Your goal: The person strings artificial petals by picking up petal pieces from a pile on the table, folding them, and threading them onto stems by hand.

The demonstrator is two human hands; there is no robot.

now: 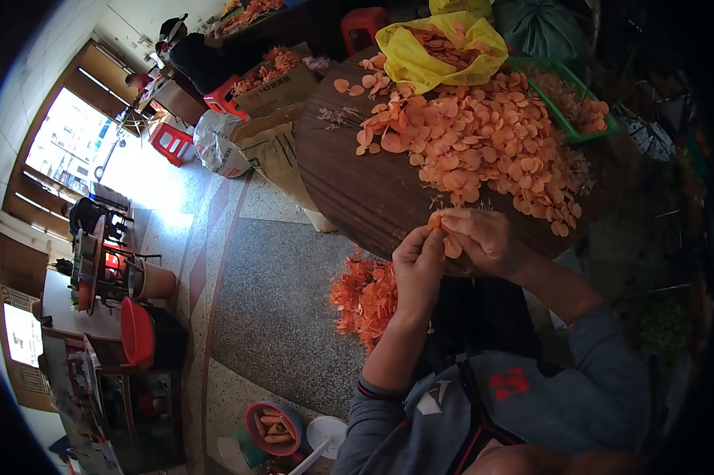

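Just over the near edge of the round brown table (341, 178), my two hands meet fingertip to fingertip. My left hand (420, 263) is closed in a pinch on an orange petal piece (452, 246). From the other side, my right hand (483, 237) pinches the same piece, its fingers curled and partly hiding it. Beyond the hands spreads a big heap of round orange petals (476, 142). Below the table edge, left of my left forearm, is a bunch of orange-red artificial flower pieces (365, 297).
A yellow plastic bag (408, 67) of petals and a green basket (559, 103) sit on the table's far side. Left of the table stand a sack (274, 146) and a cardboard box (281, 95). On the floor are a basin (255, 439) and red stools (171, 142). Another person (194, 63) is farther back.
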